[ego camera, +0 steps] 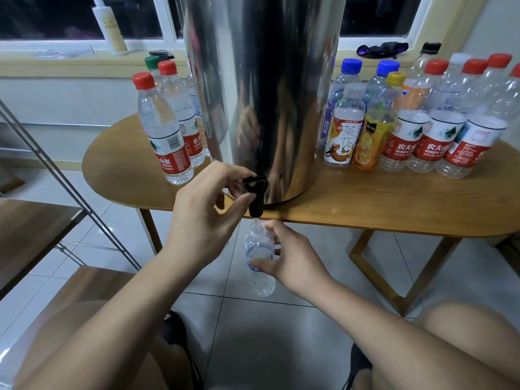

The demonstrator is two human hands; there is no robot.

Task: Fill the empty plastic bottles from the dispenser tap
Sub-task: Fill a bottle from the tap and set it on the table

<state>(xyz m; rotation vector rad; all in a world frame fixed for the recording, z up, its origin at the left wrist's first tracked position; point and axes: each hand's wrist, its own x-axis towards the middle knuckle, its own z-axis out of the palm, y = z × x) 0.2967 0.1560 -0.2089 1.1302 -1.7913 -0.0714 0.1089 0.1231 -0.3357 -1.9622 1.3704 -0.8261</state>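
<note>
A tall steel dispenser (264,94) stands on the wooden table (394,204), its black tap (255,194) hanging over the front edge. My left hand (202,212) pinches the tap lever with thumb and fingers. Under the spout my right hand (292,257) holds a clear uncapped bottle (258,258) with a blue label, its mouth just below the spout. A thin stream of water runs into the bottle's neck.
Capped bottles with red labels (166,128) stand left of the dispenser. Several bottles with red, blue and yellow caps (416,122) crowd the table's right side. A metal rack (56,170) leans at the left. My knees and the tiled floor lie below.
</note>
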